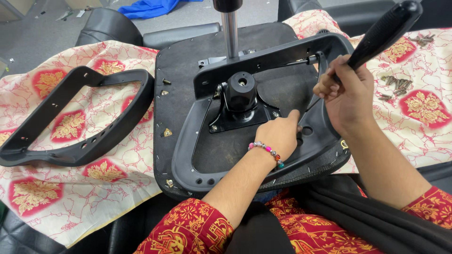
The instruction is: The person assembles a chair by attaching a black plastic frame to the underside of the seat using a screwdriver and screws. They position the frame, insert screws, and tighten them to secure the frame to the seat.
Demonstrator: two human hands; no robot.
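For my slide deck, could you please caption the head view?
Right hand drives a black-handled screwdriver into an armrest frame on an upturned chair seat; left hand steadies it.

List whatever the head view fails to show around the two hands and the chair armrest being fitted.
- Screwdriver tip: hidden behind the left hand and the right hand; only the black handle and part of the shaft show.
- Any screw under the left fingertips: covered.
- Gas-lift column: cut off by the top edge.
- Loose screws on the cloth: too small to count.
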